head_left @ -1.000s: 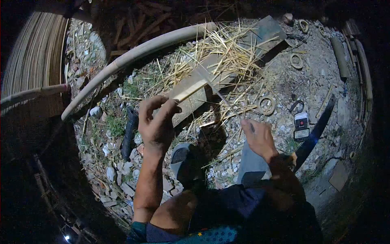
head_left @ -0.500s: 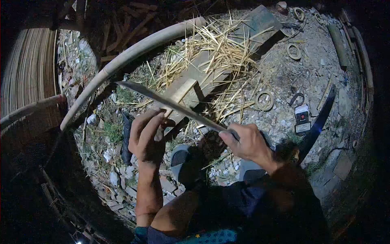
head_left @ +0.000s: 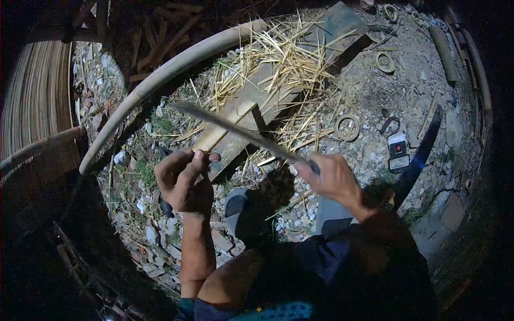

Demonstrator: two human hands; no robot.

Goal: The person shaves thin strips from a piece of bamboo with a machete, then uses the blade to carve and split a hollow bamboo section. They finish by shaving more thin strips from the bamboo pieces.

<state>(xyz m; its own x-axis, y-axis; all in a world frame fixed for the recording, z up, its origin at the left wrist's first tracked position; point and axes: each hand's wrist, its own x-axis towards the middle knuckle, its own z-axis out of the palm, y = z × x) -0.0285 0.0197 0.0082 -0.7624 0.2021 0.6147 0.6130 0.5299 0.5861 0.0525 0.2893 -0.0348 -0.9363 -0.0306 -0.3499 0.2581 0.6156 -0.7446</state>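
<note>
My left hand [head_left: 184,184] pinches the near end of a flat, pale bamboo strip [head_left: 211,140] between thumb and fingers. The strip slants up and away over a wooden plank [head_left: 342,25]. In my right hand [head_left: 336,179] is the handle of a long knife [head_left: 235,128], gripped with the fingers wrapped round it. Its blade points to the upper left and crosses above the strip, hiding part of it. Thin pale slivers [head_left: 289,59] lie heaped on the plank beyond both hands.
A thick curved pole [head_left: 155,80] arcs across the left. Rings [head_left: 347,128] lie on the stony ground at right, near a small box [head_left: 397,150] and a dark curved blade-like piece [head_left: 420,158]. My sandalled feet [head_left: 238,206] are below the plank.
My left hand has shifted left and slightly down with the bamboo strip, showing more of it below the blade. The knife and right hand have moved a little to the right.
</note>
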